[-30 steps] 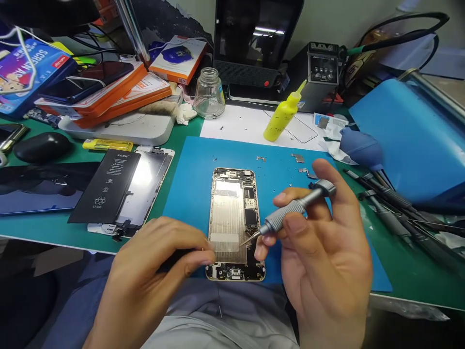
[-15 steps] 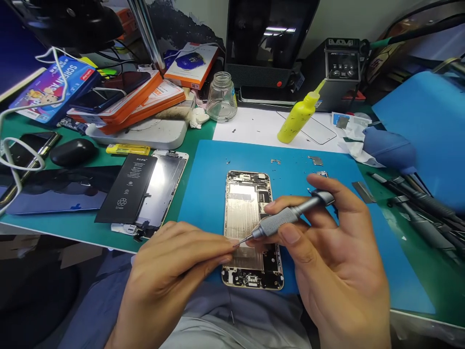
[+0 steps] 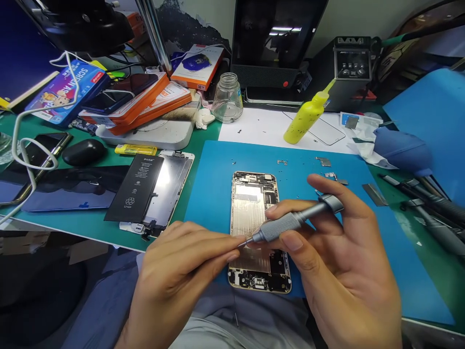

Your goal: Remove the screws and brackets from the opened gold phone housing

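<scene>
My right hand (image 3: pixel 345 257) holds a grey precision screwdriver (image 3: pixel 281 228) with a knurled grip, its thumb below the shaft and a raised forefinger near the cap. The thin bit points left and down, to the fingertips of my left hand (image 3: pixel 185 271). Those fingers are pinched together at the bit's end; whether something small sits between them is hidden. Beneath both hands an opened phone housing (image 3: pixel 250 203) lies on the blue mat (image 3: pixel 207 194), its metal back and boards exposed. The hands cover part of its middle.
Left of the mat, a black battery (image 3: pixel 134 189) rests on a phone screen (image 3: pixel 163 189). Small metal brackets (image 3: pixel 323 162) and screws lie along the mat's far side. Behind stand a yellow bottle (image 3: pixel 305 121) and a glass jar (image 3: pixel 228 99). Tweezers and other tools (image 3: pixel 432 213) are at right.
The whole view has shifted slightly, so everything appears further right. My left fingertips now cover more of the screwdriver's bit. The right hand's grip looks the same.
</scene>
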A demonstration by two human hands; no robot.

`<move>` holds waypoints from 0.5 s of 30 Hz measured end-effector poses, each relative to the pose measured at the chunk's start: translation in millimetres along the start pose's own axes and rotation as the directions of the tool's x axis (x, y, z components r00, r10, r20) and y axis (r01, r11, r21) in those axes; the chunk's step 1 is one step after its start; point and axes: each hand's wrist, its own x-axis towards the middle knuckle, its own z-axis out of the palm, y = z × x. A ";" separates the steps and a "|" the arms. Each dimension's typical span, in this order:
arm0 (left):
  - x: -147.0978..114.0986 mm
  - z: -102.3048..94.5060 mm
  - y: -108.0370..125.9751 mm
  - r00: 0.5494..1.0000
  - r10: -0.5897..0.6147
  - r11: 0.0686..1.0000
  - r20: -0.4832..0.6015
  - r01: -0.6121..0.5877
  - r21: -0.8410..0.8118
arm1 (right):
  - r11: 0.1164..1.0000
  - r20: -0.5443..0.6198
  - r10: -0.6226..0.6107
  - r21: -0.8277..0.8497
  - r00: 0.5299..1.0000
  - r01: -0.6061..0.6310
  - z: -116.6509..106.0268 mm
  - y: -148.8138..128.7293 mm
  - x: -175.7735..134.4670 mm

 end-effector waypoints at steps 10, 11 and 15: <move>-4.1 1.5 -0.4 0.999 -0.033 0.999 -0.033 0.032 -0.027 | 1.000 0.042 -0.028 -0.004 0.999 0.028 3.8 0.1 0.0; -3.9 1.5 -0.3 0.999 -0.037 0.999 -0.035 0.036 -0.029 | 1.000 0.040 -0.022 -0.005 0.999 0.023 3.5 0.3 -0.2; -3.7 1.4 -0.7 0.999 -0.039 0.999 -0.023 0.038 -0.029 | 0.999 0.035 -0.036 -0.029 0.999 0.037 2.1 0.4 -1.1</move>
